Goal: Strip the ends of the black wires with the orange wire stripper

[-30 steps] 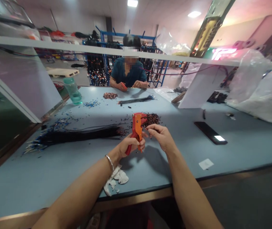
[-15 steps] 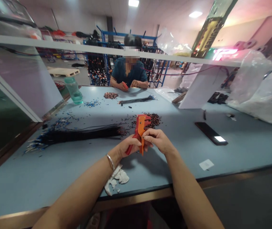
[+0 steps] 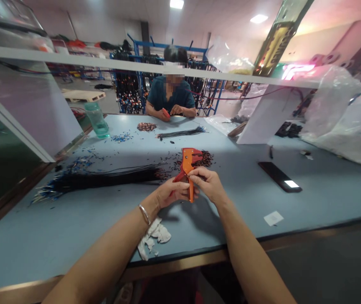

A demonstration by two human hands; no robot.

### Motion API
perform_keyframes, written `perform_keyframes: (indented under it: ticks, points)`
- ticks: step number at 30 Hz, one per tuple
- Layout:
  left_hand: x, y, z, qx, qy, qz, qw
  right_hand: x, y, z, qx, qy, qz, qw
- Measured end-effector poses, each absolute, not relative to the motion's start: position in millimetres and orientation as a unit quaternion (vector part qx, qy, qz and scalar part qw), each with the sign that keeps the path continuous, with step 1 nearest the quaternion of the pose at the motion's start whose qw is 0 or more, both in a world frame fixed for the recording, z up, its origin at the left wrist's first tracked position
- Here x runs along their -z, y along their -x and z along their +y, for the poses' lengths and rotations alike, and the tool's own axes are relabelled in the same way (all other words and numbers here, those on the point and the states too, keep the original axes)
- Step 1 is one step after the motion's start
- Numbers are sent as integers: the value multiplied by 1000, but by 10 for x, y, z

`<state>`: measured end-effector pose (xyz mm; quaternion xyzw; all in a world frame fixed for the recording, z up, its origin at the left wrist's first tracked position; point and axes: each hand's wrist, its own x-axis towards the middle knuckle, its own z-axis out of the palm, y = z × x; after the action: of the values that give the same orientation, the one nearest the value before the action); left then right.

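A: Tool position?
B: Orange-and-red hand tool (image 3: 187,162) near upright between the 2 hands, head above the fingers, held over the table (image 3: 66,228).
A: Grip?
B: Left hand (image 3: 171,192) wrapped round its handles. Right hand (image 3: 211,184): fingertips at its orange side; cannot tell what they grasp.
A: Nearby?
B: Black wire bundle (image 3: 104,179), left; clippings (image 3: 207,158) beyond.
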<state>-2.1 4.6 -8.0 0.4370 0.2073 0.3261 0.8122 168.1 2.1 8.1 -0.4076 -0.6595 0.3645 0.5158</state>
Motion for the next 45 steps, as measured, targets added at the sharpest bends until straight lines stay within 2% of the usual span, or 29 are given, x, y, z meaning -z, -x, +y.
perform_keyframes:
  ticks: [5, 10, 14, 17, 34, 45]
  points:
    - [56, 6, 9, -324, -448, 201, 809, -165, -1797, 7, -430, 371, -636, 522]
    - [17, 19, -18, -305, -456, 159, 821, -199, -1858, 1, -283, 423, -600, 617]
    - [9, 30, -24, -297, -456, 143, 827, -221, -1824, -33, -159, 424, -656, 603]
    - [13, 40, -22, -295, -456, 135, 829, -238, -1801, -53, -131, 410, -686, 587]
    - [0, 31, -33, -280, -456, 119, 836, -203, -1705, -62, -143, 433, -669, 587]
    - [26, 40, -19, -277, -457, 106, 838, -143, -1667, -29, -329, 408, -591, 613]
